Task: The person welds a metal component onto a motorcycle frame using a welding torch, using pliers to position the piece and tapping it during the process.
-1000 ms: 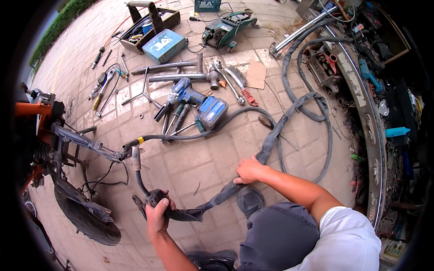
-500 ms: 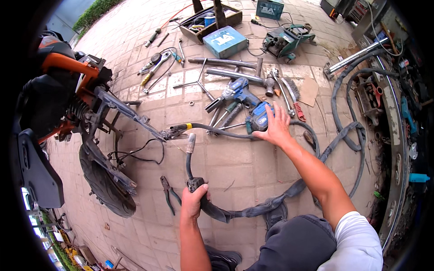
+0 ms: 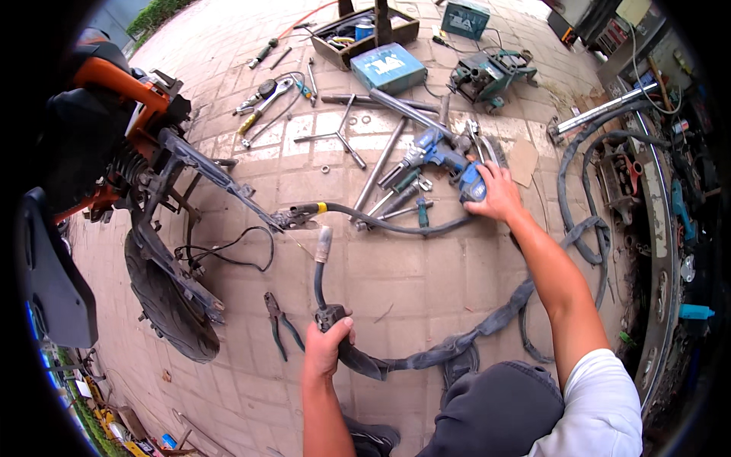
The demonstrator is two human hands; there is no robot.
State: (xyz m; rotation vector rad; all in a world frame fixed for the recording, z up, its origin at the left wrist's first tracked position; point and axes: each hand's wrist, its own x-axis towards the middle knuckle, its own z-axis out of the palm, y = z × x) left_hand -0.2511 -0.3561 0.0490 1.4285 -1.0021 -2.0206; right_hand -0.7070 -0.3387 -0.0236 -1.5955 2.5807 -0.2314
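My left hand (image 3: 327,346) is closed round the handle of a welding torch (image 3: 330,314), its pale nozzle pointing up and away from me. A thick sheathed cable (image 3: 442,354) trails right from the torch. My right hand (image 3: 499,194) grips the battery end of a blue cordless impact wrench (image 3: 440,151), fingers over the top and thumb on the near side. Pliers with dark handles (image 3: 278,324) lie left of my left hand. A ground clamp (image 3: 295,216) with a yellow-banded cable bites a metal bar of the orange and black motorcycle (image 3: 122,95).
Beyond my right hand are steel tubes (image 3: 415,114), a T-shaped wrench (image 3: 340,135), screwdrivers and a ratchet (image 3: 266,110). A teal metal case (image 3: 388,70), a tool tray (image 3: 335,52) and a green machine (image 3: 491,76) stand farther off. Coiled cable (image 3: 567,183) lies right, beside a cluttered metal ledge (image 3: 661,266).
My right hand has closed on the impact wrench and shifted it away and right, uncovering tools on the paving. A steel tube has swung to a new angle. My left hand stays on the torch.
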